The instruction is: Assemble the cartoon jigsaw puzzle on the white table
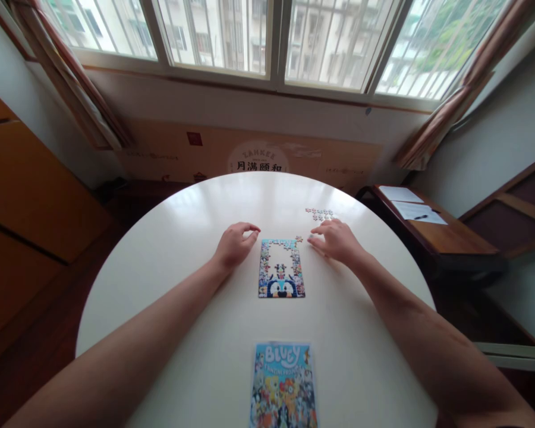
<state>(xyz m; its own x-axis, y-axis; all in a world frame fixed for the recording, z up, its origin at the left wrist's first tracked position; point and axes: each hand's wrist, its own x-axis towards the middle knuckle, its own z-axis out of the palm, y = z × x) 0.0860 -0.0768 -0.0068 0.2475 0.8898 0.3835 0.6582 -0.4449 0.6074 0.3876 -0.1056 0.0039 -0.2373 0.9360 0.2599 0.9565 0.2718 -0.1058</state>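
A partly assembled jigsaw puzzle (282, 289) lies flat on the white table, its border joined around an unfilled middle; a blue cartoon dog's face shows along the bottom. My left hand (237, 245) rests beside its upper left corner, fingers bent, thumb and forefinger a little apart with nothing visible between them. To the right of the puzzle, my right hand (337, 239) hovers low over the table with thumb and forefinger spread. A small greenish spot shows by its fingertips, too small to make out. One loose puzzle piece (299, 239) sits between the puzzle's upper right corner and that hand.
Several loose pieces (321, 214) lie in rows beyond my right hand. Nearer me is a Bluey picture sheet (283, 383). The round table (173, 220) has its far edge close to a printed panel (160, 148) under the windows. A wooden side table (432, 235) holding papers stands right.
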